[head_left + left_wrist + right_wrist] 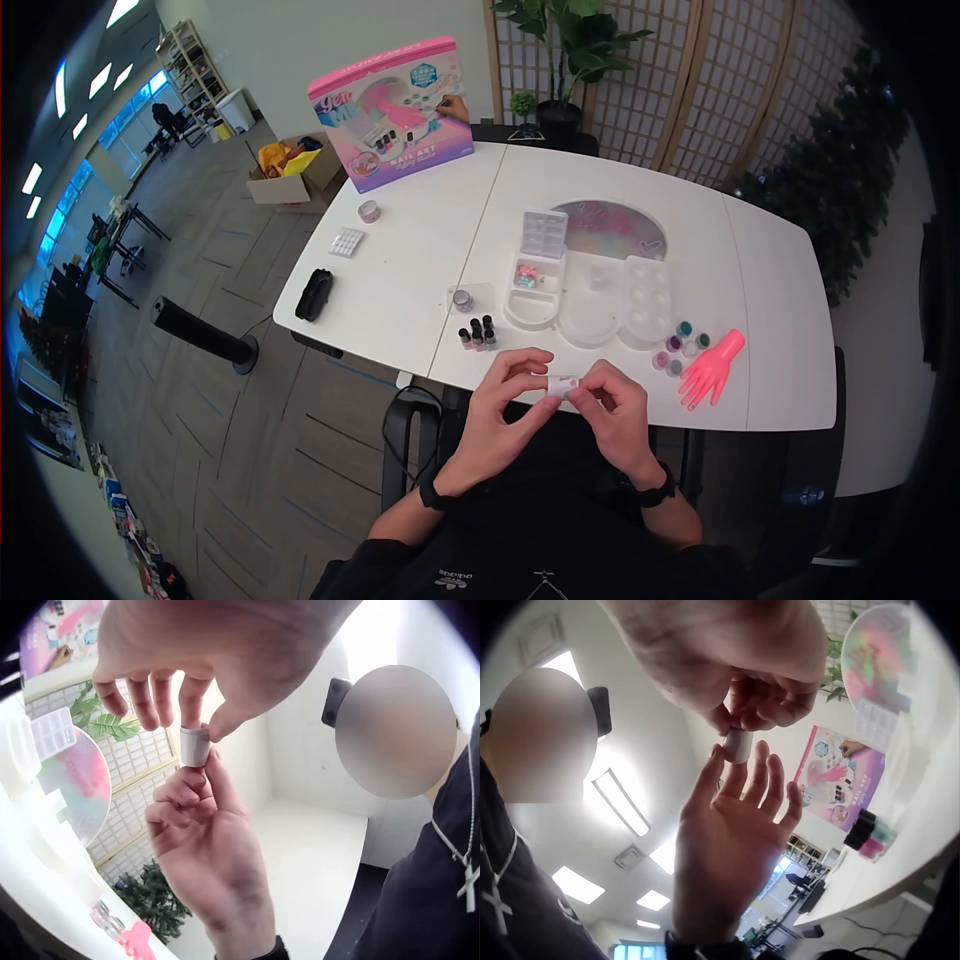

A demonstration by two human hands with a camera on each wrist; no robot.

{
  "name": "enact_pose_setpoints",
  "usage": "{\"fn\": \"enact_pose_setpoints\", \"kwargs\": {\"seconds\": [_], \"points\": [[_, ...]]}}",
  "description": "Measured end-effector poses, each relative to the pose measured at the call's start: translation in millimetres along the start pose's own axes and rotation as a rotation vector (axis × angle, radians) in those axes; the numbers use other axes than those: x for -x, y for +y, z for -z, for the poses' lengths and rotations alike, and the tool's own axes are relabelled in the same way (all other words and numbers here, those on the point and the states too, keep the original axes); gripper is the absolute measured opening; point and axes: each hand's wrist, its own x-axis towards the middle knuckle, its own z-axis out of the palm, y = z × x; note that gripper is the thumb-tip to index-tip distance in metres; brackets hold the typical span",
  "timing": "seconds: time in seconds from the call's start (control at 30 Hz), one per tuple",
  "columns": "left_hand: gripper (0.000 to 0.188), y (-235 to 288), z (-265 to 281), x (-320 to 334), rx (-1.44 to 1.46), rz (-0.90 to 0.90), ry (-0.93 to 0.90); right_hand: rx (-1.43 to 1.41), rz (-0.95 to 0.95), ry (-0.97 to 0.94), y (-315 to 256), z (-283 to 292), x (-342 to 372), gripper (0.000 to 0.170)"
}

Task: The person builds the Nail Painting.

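A small white curled piece with faint pinkish print [563,386] sits between both hands, close to the front edge of the table. In the left wrist view this white piece [195,747] looks like a short tube around the left index fingertip. My left hand [500,420] pinches it between thumb and index finger, the other fingers spread loosely. The right hand [615,405] pinches its opposite end with thumb and curled fingers. Seen from the right wrist, the white piece [738,745] hides the tip of the left index finger.
On the white table [400,300] stand several nail polish bottles [478,333], a glitter jar [462,300], a white tray station [590,320], small colored pots [684,343] and a pink model hand [713,368]. Farther off are a black case [314,295] and the nail art box [400,120].
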Motion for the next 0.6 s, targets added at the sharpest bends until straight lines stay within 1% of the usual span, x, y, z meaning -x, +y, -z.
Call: {"fn": "enact_pose_setpoints", "kwargs": {"seconds": [0.07, 0.17, 0.3, 0.37, 0.47, 0.57, 0.6], "points": [[0.02, 4, 0, 0, 0.06, 0.003, -0.011, 0.107, 0.07, 0.002, 4, 1, 1, 0.018], [0.018, 6, -1, 2, 0.101, -0.019, 0.007, 0.148, 0.114, -0.012, -6, -1, 1, 0.017], [0.013, 4, -7, 6, 0.114, -0.041, 0.068, 0.092, 0.094, -0.027, -4, -1, 3, 0.014], [0.01, 2, -7, 5, 0.064, -0.083, 0.083, 0.051, 0.072, -0.051, -4, 0, 4, 0.011], [0.008, -1, -4, 6, -0.037, -0.138, 0.082, -0.225, -0.058, -0.089, -15, 0, 2, 0.013], [0.008, -1, -1, 4, -0.066, -0.146, 0.046, -0.257, -0.171, -0.149, -13, 9, 2, 0.017], [0.008, 0, 0, 3, -0.063, -0.142, 0.031, -0.29, -0.181, -0.155, -13, 10, 2, 0.017]]}}
